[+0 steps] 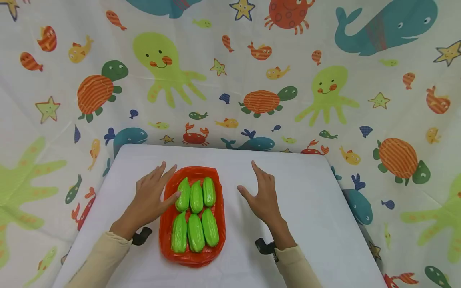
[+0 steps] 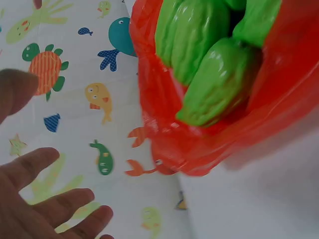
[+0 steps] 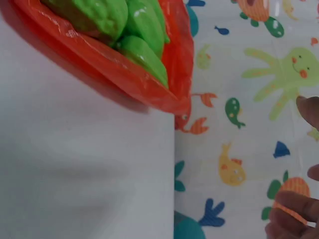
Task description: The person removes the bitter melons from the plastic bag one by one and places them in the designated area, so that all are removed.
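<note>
An oblong tray covered in shiny red plastic (image 1: 165,240) lies on the white table, left of its middle. Several glossy green, ridged, gourd-like vegetables (image 1: 195,232) sit in it in two rows. My left hand (image 1: 149,198) is over the tray's left side, fingers spread, its thumb overlapping one vegetable in the head view. In the left wrist view, its fingers (image 2: 65,205) stand apart from the red plastic and hold nothing. To the right of the tray, my right hand (image 1: 263,197) hovers with fingers extended and holds nothing. Only parts of its fingers (image 3: 294,204) show in the right wrist view.
The white table (image 1: 306,200) reaches back to a hanging sheet (image 1: 216,32) printed with sea animals. The same printed cloth shows beyond the table's left and right edges. A black strap mount (image 1: 265,247) sits on the right wrist, another (image 1: 142,236) on the left.
</note>
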Action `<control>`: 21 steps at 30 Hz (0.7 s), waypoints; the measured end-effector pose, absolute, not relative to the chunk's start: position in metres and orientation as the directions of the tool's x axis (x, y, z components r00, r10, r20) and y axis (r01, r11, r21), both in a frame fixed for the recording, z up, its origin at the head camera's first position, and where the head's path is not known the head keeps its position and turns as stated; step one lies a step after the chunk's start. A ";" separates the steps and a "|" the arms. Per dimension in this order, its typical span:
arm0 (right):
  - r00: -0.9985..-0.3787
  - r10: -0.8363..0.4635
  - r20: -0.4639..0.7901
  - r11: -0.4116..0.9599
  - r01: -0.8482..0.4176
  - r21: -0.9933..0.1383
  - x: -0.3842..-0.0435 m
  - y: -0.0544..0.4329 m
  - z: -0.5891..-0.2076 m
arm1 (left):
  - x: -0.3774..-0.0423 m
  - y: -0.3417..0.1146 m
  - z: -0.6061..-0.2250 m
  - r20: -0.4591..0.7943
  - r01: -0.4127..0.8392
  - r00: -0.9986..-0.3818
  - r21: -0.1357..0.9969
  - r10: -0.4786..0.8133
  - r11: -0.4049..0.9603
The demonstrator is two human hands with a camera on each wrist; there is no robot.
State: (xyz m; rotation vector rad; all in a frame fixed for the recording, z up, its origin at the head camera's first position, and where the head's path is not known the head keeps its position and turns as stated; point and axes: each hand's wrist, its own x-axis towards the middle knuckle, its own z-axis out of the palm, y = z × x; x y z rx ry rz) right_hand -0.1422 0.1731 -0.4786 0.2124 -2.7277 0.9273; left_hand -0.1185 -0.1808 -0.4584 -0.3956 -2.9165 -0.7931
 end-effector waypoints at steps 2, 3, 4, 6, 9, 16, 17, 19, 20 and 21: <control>-0.956 -0.047 0.289 0.771 -0.219 -0.598 -0.141 0.167 -0.483 | -0.117 -0.184 -0.467 0.132 0.230 -0.973 0.560 0.188 0.796; -0.957 -0.042 0.289 0.766 -0.216 -0.606 -0.141 0.164 -0.485 | -0.117 -0.186 -0.471 0.115 0.207 -0.978 0.594 0.172 0.778; -0.956 -0.039 0.291 0.759 -0.219 -0.614 -0.140 0.161 -0.487 | -0.116 -0.188 -0.476 0.097 0.183 -0.983 0.623 0.157 0.760; -0.956 -0.039 0.292 0.749 -0.221 -0.624 -0.139 0.156 -0.490 | -0.115 -0.193 -0.484 0.051 0.128 -0.991 0.677 0.127 0.724; -0.958 -0.042 0.282 0.734 -0.221 -0.642 -0.137 0.148 -0.494 | -0.114 -0.197 -0.496 -0.029 0.051 -0.994 0.746 0.109 0.664; -0.966 -0.113 0.233 0.631 -0.251 -0.734 -0.135 0.127 -0.501 | -0.109 -0.206 -0.521 -0.183 -0.101 -0.974 0.876 0.131 0.472; -0.966 -0.124 0.225 0.618 -0.253 -0.744 -0.134 0.124 -0.502 | -0.108 -0.207 -0.524 -0.199 -0.121 -0.971 0.887 0.132 0.446; -0.968 -0.148 0.204 0.598 -0.252 -0.761 -0.133 0.119 -0.503 | -0.106 -0.209 -0.531 -0.230 -0.159 -0.964 0.903 0.136 0.400; -0.968 -0.160 0.195 0.582 -0.252 -0.773 -0.133 0.116 -0.504 | -0.105 -0.210 -0.534 -0.242 -0.175 -0.960 0.910 0.139 0.376; -0.968 -0.174 0.182 0.567 -0.250 -0.785 -0.133 0.114 -0.505 | -0.104 -0.210 -0.537 -0.249 -0.187 -0.958 0.919 0.144 0.346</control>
